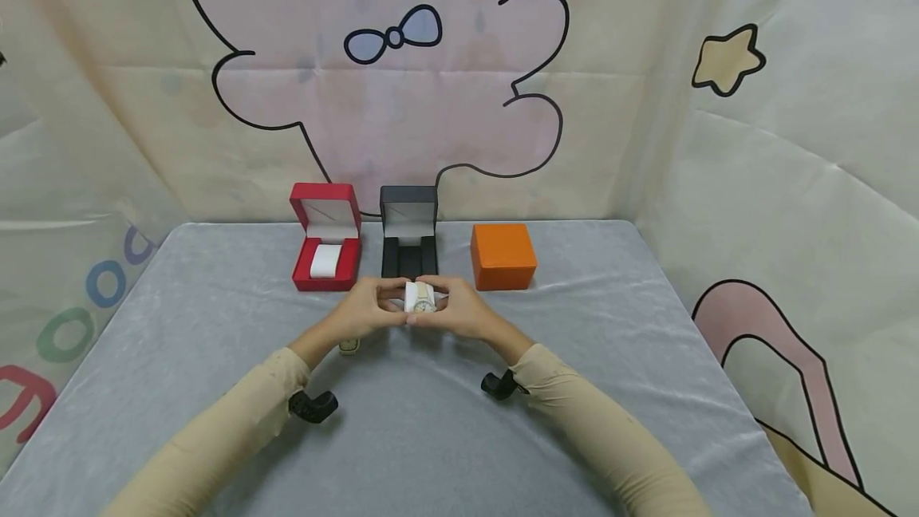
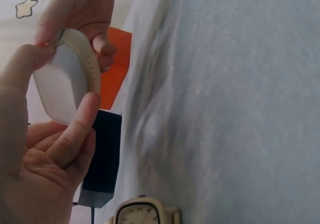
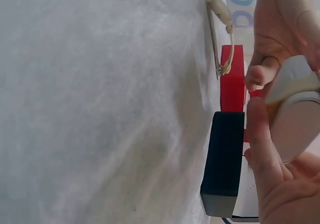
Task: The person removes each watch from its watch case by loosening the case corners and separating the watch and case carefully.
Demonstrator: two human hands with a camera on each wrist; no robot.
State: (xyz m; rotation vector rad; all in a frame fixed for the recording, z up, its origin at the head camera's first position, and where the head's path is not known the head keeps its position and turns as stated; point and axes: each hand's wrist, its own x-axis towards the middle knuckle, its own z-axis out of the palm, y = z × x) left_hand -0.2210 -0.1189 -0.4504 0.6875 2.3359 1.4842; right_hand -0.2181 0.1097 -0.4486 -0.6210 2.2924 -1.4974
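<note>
A wristwatch (image 1: 424,306) with a cream strap is wrapped around a white watch cushion (image 2: 65,79). My left hand (image 1: 364,308) pinches one end of the cushion between thumb and fingers. From the other side, my right hand (image 1: 463,311) grips the opposite end. Both hold it above the table, just in front of the open black watch box (image 1: 408,218). A second watch (image 2: 142,215), with a beige case and strap, lies on the tablecloth below my left hand; in the head view the wrist partly covers it.
At the back left stands an open red watch box (image 1: 306,266) with a white cushion (image 1: 326,261) inside. A closed orange box (image 1: 504,256) is to the right of the black one. Grey cloth (image 1: 431,437) covers the table; printed curtains (image 1: 459,118) hang behind and beside it.
</note>
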